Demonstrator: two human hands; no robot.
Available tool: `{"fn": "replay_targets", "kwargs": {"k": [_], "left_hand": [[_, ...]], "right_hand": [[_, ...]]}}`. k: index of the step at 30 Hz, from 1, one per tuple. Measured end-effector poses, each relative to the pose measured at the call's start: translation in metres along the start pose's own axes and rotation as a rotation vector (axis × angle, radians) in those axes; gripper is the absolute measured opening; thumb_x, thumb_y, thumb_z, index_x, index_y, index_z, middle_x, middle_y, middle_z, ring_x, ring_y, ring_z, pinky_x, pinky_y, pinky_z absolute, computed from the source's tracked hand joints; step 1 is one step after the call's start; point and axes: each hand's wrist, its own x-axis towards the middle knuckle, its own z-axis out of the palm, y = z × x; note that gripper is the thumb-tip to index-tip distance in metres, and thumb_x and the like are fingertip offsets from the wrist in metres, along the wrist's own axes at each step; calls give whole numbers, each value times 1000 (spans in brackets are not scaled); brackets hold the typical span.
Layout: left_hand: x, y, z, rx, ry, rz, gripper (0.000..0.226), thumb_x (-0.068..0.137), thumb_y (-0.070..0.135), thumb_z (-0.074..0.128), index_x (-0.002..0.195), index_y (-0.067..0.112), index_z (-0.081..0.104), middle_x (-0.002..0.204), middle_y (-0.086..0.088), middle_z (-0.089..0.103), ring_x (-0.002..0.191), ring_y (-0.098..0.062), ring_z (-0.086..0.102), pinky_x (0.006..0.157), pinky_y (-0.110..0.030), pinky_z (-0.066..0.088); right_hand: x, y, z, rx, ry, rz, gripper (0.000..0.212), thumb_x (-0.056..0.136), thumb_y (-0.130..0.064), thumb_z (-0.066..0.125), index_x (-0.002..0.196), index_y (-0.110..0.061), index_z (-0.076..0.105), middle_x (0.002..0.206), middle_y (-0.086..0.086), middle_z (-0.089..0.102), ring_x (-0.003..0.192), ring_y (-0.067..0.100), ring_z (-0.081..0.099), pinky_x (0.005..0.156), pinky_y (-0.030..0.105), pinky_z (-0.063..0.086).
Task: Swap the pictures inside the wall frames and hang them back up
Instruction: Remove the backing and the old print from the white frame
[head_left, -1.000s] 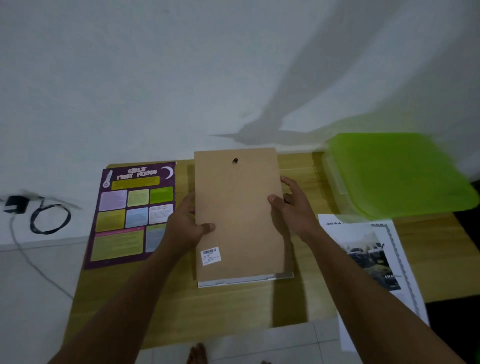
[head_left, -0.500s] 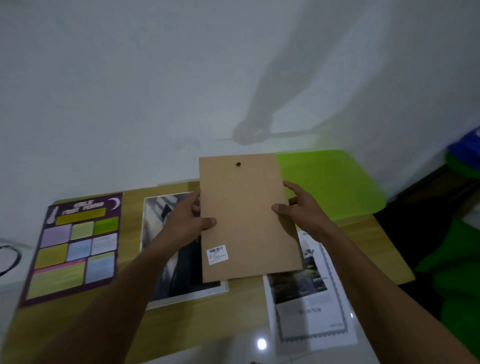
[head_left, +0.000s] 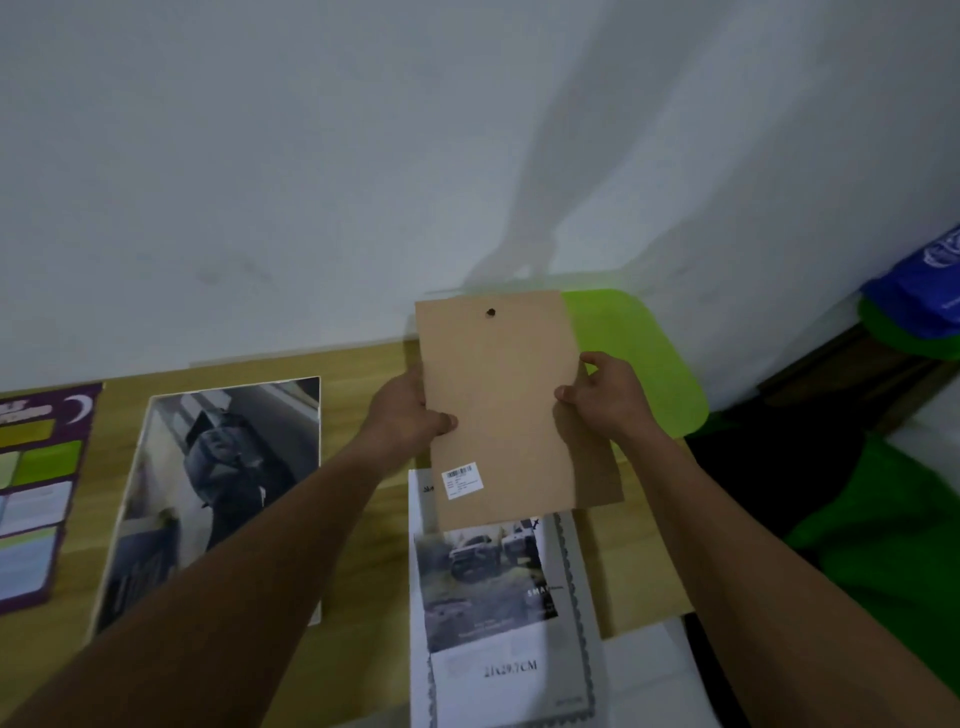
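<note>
Head view has both hands clamped on the brown backing board (head_left: 498, 410). The left hand (head_left: 410, 410) pinches its left edge and the right hand (head_left: 605, 400) its right edge, thumbs on the face turned to the camera. The board is lifted clear of the table (head_left: 634, 561), tilted, above the far end of a printed sheet (head_left: 493, 587).

That sheet overhangs the table's near edge. If the board comes down carelessly, I judge it could nudge the sheet off onto the floor.

The grip is only on the thin edges, so a slip would likely drop the board onto the print and crease it.

The open frame with a dark photo (head_left: 218, 493) lies toward the left edge beside a purple poster (head_left: 36, 493). A green lid (head_left: 639, 358) crowds the far right corner, leaving little room to set the board down.
</note>
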Motion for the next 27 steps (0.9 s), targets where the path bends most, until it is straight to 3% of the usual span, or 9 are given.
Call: {"fn": "replay_targets", "kwargs": {"k": [2,6,9,12,17,21,25,27], "left_hand": [[4,2,6,24,14,-9,59,75,4,76,129,16,55,84,10,57,74,-5,58,54,-7,41],[10,5,11,58,21,0,67,68,14,80,130,18,53,106,-4,65,93,-26,67,78,-34,57],[10,5,13,96,21,25,69,73,17,78,136,19,49,115,-7,64,96,-22,63,71,-26,53],[1,5,8,152,47,57,66,82,18,73,141,17,44,113,1,56,95,-21,58,67,-20,43],[-29,-11,-26,259,120,38,66,87,34,68,144,13,43,135,-5,55,106,-17,58,82,-25,41],[-64,-33,-81,311,161,53,50,88,35,65,131,10,56,124,-4,63,107,-18,62,85,-25,45],[-95,-72,-153,423,190,99,15,88,29,61,96,19,70,92,4,70,82,-13,65,76,-31,53],[-112,-96,-193,445,221,84,17,88,27,65,99,16,70,95,2,68,82,-12,60,75,-27,46]], "right_hand": [[2,5,1,-66,22,-1,68,77,-25,82,138,-9,55,127,20,63,115,33,61,96,38,50],[1,11,-1,-157,42,-33,59,80,-30,79,132,-10,61,129,17,62,118,33,59,96,39,50],[-4,10,-4,-205,59,-71,58,81,-34,76,133,-13,60,131,16,61,120,34,57,98,43,50],[-14,-1,-10,-242,56,-143,54,88,-30,68,137,-12,56,132,16,56,119,31,58,96,38,49],[-35,-41,-1,-301,-25,-258,46,91,-25,65,135,-12,56,127,14,60,114,28,60,92,33,46],[-65,-90,37,-375,-134,-330,44,94,-32,62,132,-10,59,126,11,65,117,26,61,94,34,50],[-105,-148,99,-425,-231,-403,45,96,-41,58,127,-8,62,125,11,65,116,28,60,95,37,50],[-127,-176,134,-433,-260,-428,47,95,-43,57,129,-10,60,128,10,64,117,28,60,95,37,50]]}}
